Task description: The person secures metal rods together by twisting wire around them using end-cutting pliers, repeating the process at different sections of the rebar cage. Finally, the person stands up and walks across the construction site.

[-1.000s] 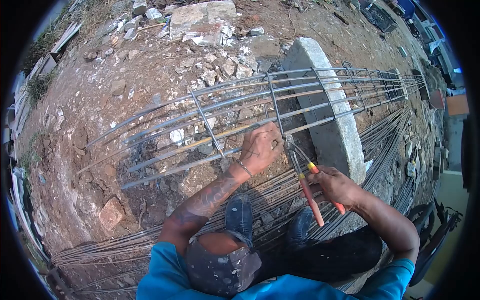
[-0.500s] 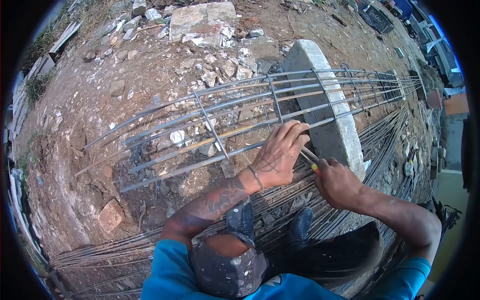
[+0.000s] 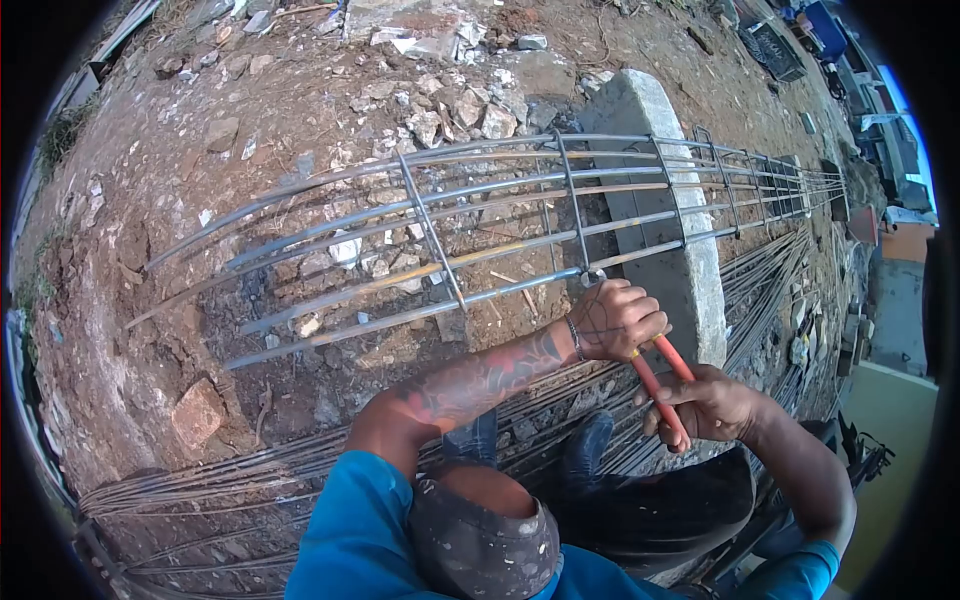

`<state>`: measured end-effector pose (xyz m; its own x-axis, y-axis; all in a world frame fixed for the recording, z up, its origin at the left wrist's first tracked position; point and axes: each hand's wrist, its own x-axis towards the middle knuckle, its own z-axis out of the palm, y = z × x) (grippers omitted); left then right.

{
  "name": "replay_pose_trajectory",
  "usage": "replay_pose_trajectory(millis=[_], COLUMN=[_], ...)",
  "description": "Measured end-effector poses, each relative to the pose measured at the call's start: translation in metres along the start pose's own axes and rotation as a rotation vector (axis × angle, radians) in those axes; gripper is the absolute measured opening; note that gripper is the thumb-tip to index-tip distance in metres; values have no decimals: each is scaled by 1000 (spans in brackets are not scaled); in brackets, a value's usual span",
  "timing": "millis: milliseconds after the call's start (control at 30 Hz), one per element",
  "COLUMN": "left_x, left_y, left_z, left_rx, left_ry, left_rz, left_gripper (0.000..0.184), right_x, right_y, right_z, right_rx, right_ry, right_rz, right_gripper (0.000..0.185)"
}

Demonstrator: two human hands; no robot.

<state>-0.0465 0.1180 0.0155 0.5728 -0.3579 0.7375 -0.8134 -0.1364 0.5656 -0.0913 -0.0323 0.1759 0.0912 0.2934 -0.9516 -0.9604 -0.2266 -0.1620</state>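
Note:
Long steel bars with square stirrups form a rebar cage [image 3: 500,240], which crosses a concrete block [image 3: 690,290]. Red-handled pincers [image 3: 660,395] have their head at the near bar, by the foot of a stirrup. My left hand [image 3: 618,318], fingers curled, is wrapped round the upper part of the pincers and hides much of it. Lower down, my right hand [image 3: 710,402] holds the red handles, with its fingers around their ends. The pincers' jaws are small and partly hidden, so what they grip cannot be made out.
Bundles of thin rods [image 3: 200,490] lie on the ground below the cage and around my feet. Broken stones [image 3: 470,110] are scattered beyond it. A reddish brick piece [image 3: 198,413] lies at the left. A dark crate [image 3: 772,52] stands at the far right.
My left hand has moved right and down from the bar and closed around the pincers. The handles, hidden half a second ago, show again in my right hand. The view has shifted slightly.

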Motion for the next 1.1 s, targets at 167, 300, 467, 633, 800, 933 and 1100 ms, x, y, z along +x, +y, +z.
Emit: replay_pose_trajectory(millis=[167,300,467,633,800,933,1100], left_x=[9,38,9,-4,17,34,24], left_y=[7,12,15,13,12,-76,-93], left_z=[-3,-4,16,17,-53,-71,-59], left_rx=[127,-149,48,47,-72,715,807], left_ry=[-27,-337,-2,119,-131,-154,-448], left_rz=[21,-119,81,209,91,-618,-658], left_gripper=[21,28,21,18,55,92,102], right_x=[-9,-6,-20,10,12,44,82], right_y=[-13,-15,-20,5,6,35,62], right_z=[24,28,40,11,21,5,-26], right_rx=[-1595,-1910,-1732,28,-821,-933,-865], right_ry=[713,1003,784,117,512,541,531], right_rz=[-178,-86,-137,21,25,-237,-441], right_gripper=[18,38,55,38,29,34,27])
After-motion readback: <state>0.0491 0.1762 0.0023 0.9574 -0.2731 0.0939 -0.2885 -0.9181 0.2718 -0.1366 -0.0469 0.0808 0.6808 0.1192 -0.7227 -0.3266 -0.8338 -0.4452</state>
